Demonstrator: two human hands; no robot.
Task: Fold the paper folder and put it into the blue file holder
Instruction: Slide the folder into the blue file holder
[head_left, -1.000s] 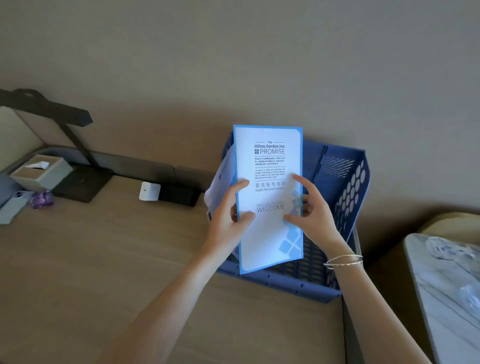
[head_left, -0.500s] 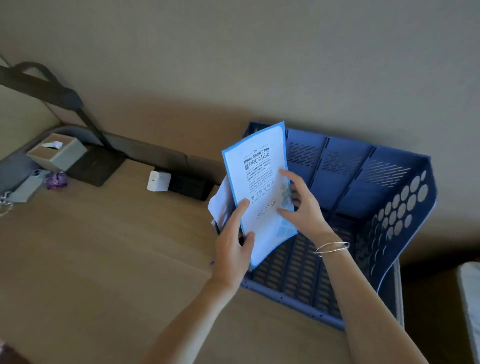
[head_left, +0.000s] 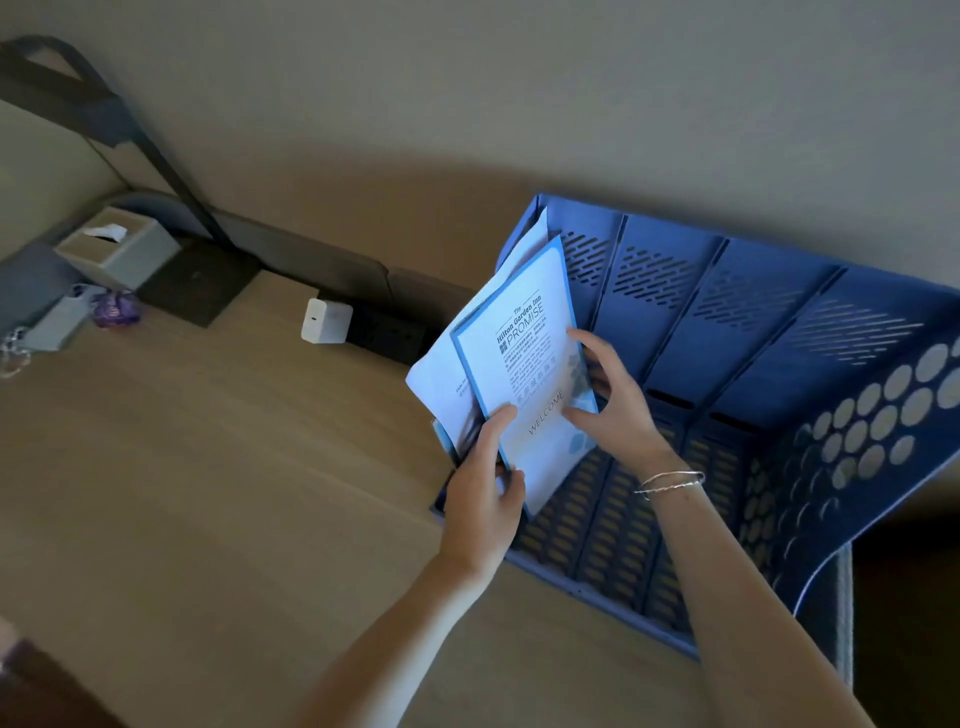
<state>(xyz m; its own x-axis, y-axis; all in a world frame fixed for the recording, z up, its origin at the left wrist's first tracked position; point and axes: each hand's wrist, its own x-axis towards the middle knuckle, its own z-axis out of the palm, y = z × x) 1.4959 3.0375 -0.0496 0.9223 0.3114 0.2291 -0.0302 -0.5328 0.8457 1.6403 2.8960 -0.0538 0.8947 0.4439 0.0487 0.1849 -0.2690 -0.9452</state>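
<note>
The folded paper folder, white with a blue border and printed text, stands tilted inside the leftmost slot of the blue file holder. My left hand grips its lower left edge, thumb on the front. My right hand holds its right edge, fingers spread on the cover; a thin bracelet is on that wrist. White sheets lean behind the folder against the holder's left wall.
The holder sits at the right end of a wooden desk against the wall. A white charger in a black power strip, a tissue box, a dark lamp base and small items lie at the back left.
The folder has gone lower and further into the left slot of the holder, tilting more. Both hands followed it down. The view has shifted closer and to the left.
</note>
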